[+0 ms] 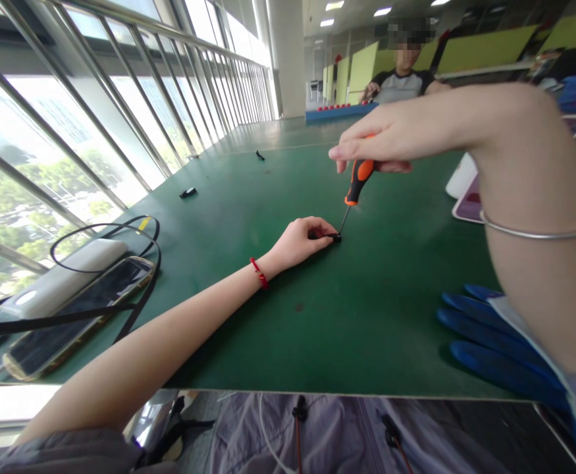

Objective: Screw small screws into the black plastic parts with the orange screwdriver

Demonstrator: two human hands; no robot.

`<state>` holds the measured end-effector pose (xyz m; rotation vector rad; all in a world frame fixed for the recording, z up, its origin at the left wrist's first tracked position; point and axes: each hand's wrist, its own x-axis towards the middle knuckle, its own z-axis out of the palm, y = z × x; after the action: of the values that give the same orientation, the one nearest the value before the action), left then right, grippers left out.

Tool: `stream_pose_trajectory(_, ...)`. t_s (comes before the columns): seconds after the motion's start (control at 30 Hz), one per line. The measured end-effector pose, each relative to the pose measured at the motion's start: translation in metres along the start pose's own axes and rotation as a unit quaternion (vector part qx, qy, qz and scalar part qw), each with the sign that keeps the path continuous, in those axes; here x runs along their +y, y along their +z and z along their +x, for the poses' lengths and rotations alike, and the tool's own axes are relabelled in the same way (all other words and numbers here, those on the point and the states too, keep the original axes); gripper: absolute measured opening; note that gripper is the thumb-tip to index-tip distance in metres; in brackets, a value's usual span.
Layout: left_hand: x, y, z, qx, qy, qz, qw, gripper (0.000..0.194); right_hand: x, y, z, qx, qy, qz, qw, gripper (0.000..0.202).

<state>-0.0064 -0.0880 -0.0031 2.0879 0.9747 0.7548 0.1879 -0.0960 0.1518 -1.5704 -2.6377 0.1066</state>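
Observation:
My left hand (303,243), with a red string bracelet at its wrist, pinches a small black part (336,237) down against the green table (288,336). The fingers cover much of this part, and its exact kind does not show. My right hand (377,139) is wrapped from above around the orange and black handle of a screwdriver (359,181). The tool stands slightly tilted, its thin metal shaft running down to the black part beside my left fingertips. Its tip meets the part's right end; whether it sits in a screw is too small to tell.
Left lie a phone (83,313), a white device (68,280) and looped black cables (157,247). Small black pieces (187,193) are further back. Blue gloves (495,336) lie right, near a white and maroon object (468,197). Another person (403,79) sits opposite behind a blue tray (337,112).

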Motion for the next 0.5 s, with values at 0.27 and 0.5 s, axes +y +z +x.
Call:
stream_pose_trajectory(0.27, -0.0005, 0.0006, -0.0003, -0.002, 0.001, -0.006, 1.000, 0.019, -0.0006, -0.0047, -0.0056, -0.002, -0.007, -0.022, 1.000, 0.038)
stream_pose_trajectory(0.5, -0.0026, 0.0006, 0.0007, 0.000, 0.012, 0.014, 1.000, 0.021, 0.0025, -0.0030, -0.0027, 0.006, -0.002, 0.028, 1.000, 0.025)
